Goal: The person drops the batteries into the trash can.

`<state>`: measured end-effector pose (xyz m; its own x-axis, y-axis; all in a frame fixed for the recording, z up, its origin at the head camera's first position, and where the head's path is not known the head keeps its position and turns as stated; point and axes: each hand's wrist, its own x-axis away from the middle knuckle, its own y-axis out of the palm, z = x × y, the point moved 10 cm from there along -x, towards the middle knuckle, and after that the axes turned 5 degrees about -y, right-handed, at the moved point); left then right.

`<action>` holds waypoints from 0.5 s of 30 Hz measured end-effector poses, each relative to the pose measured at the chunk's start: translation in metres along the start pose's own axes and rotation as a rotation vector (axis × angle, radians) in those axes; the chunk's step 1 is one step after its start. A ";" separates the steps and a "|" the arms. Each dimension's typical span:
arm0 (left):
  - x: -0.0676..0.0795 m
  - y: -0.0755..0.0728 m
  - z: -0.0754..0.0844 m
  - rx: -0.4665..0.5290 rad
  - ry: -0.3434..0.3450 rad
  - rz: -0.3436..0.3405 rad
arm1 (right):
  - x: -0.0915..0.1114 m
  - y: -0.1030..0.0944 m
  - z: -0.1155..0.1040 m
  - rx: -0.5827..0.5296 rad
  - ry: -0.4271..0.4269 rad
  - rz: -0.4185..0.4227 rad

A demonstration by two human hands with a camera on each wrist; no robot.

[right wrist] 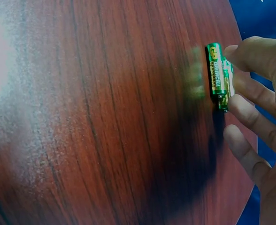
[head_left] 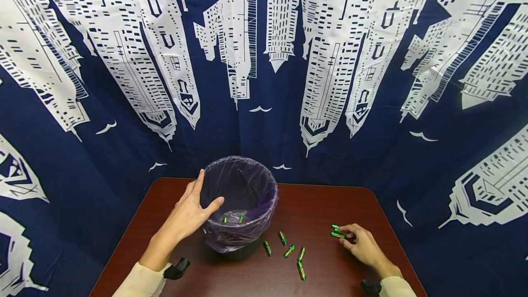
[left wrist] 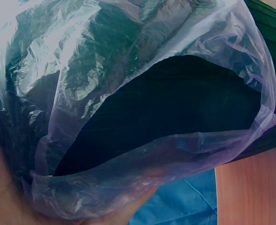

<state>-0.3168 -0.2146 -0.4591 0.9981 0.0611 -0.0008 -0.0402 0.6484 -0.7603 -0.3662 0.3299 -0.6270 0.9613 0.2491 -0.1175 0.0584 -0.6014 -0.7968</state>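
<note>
My left hand [head_left: 187,212] is at the near left rim of a trash can [head_left: 243,253] lined with a translucent purple bag [head_left: 264,196]. Its thumb reaches over the rim while the fingers lie along the outer left side. The left wrist view shows the bag's loose edge [left wrist: 194,140] draped over the dark can wall. At the right of the table, my right hand [head_left: 365,244] pinches green-and-gold batteries [right wrist: 215,70] between thumb and fingertips, two of them visible side by side in the right wrist view. Two more batteries [head_left: 241,219] lie inside the can.
Several loose batteries [head_left: 289,251] are scattered on the reddish-brown table [head_left: 321,205] just right of the can. A navy curtain [head_left: 247,136] printed with white buildings hangs behind the table and at both sides. Dark straps [head_left: 176,269] circle the wrists.
</note>
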 end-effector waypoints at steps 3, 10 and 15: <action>0.001 0.000 0.000 -0.002 -0.001 0.003 | 0.000 0.003 0.001 0.007 -0.001 -0.010; 0.001 0.001 -0.001 -0.005 -0.005 -0.007 | 0.000 0.005 0.002 0.020 -0.020 -0.007; 0.000 0.001 -0.002 -0.007 -0.007 -0.005 | 0.000 0.009 0.003 0.035 -0.036 -0.021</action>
<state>-0.3167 -0.2152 -0.4610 0.9980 0.0629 0.0075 -0.0348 0.6435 -0.7646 -0.3665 0.3271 -0.6356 0.9495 0.2894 -0.1212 0.0689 -0.5691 -0.8194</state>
